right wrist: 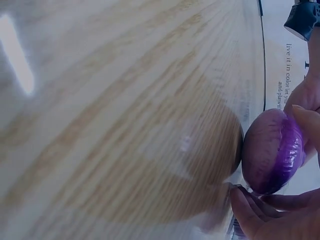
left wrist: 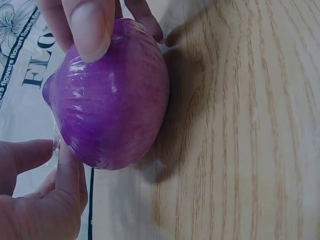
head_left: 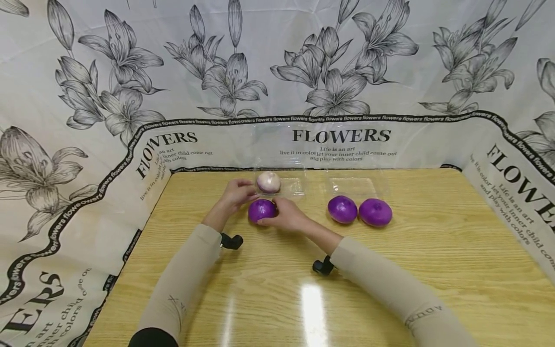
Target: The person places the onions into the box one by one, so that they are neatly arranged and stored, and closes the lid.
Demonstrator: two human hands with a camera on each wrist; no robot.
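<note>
In the head view a purple onion (head_left: 260, 211) with a shiny skin is in my right hand (head_left: 287, 215), at the front of a clear plastic box (head_left: 291, 185). The left wrist view shows the right thumb (left wrist: 92, 32) against the onion's side, other fingers behind it. My left hand (head_left: 237, 193) is at the box's left side; the left wrist view shows its thumb and forefinger pinching a clear edge beside the onion. A pale onion (head_left: 269, 181) with a purple underside sits in the box's left part.
Two more purple onions, one (head_left: 342, 209) left of the other (head_left: 375, 212), stand on the wooden table (head_left: 277, 270) to the right. Behind them is a second clear box (head_left: 353, 185). A flower-printed cloth (head_left: 243, 144) hangs along the table's back edge.
</note>
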